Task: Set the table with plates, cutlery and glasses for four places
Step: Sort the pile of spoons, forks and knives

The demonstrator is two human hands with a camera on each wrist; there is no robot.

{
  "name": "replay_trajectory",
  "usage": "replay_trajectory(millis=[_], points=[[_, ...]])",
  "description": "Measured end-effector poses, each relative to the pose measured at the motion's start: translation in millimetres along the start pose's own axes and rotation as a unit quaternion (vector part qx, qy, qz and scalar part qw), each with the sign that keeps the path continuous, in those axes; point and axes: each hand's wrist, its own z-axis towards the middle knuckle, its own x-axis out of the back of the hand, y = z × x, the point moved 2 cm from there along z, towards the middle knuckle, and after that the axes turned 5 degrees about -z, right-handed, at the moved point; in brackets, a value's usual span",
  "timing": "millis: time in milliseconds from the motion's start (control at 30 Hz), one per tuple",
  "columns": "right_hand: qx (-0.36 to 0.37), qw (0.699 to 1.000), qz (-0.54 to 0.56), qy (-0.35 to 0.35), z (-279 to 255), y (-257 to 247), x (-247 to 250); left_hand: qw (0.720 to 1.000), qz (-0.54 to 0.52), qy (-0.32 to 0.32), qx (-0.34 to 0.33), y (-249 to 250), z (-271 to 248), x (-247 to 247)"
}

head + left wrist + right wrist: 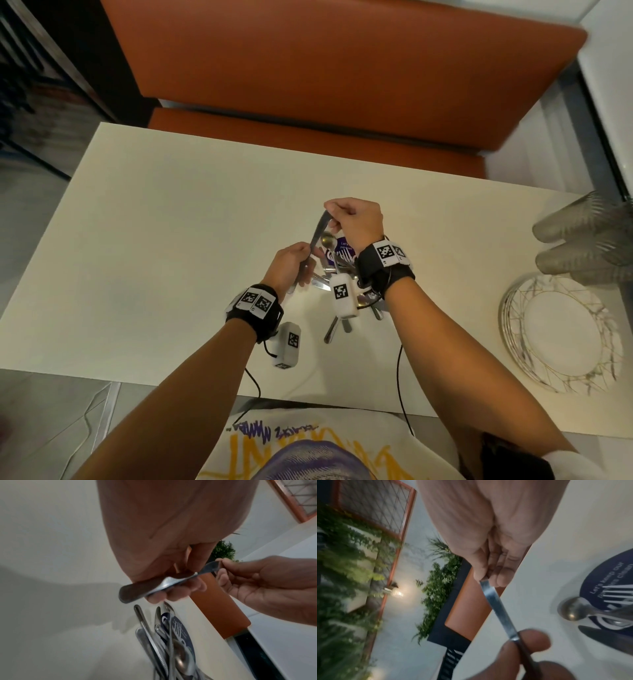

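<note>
The pale desk (171, 222) carries everything. The plates (561, 332) sit stacked well right of the cutlery pile (342, 291), glasses (582, 240) just behind them (blurred). Above the pile, both hands hold one knife (317, 236): the right hand (356, 219) pinches its upper end between thumb and fingers (503, 573), the left hand (291, 263) has fingers (171, 592) curled round its lower end.
</note>
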Motion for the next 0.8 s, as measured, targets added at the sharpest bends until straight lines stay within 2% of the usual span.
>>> replay_trajectory(millis=[133,200,267,333,400,533,733,800], points=[[0.0,0.997,-0.072,-0.014,2.6,15.8,-12.6,0.998,0.009,0.057,0.021,-13.5,8.0,7.7],[0.03,0.986,-0.162,-0.024,-0.3,31.8,-17.1,0.995,-0.002,0.095,0.041,-18.2,10.2,16.3],[0.049,0.953,-0.287,-0.085,-2.9,53.5,-21.8,0.992,-0.01,0.116,0.055,-21.6,11.6,25.4],[0.048,0.894,-0.42,-0.151,-7.8,73.6,-24.6,0.99,-0.019,0.126,0.066,-23.7,11.9,32.4],[0.046,0.851,-0.494,-0.171,-12.9,88.1,-23.1,0.988,-0.027,0.132,0.072,-23.9,12.0,36.5],[0.058,0.85,-0.5,-0.152,-16.8,101.8,-13.5,0.987,-0.03,0.135,0.078,-24.6,12.2,38.7],[0.058,0.81,-0.569,-0.132,-9.3,101.0,-10.0,0.987,-0.036,0.134,0.081,-28.7,15.1,39.1],[0.066,0.805,-0.579,-0.109,-8.4,99.1,-15.4,0.987,-0.034,0.135,0.079,-29.1,15.0,40.8]])
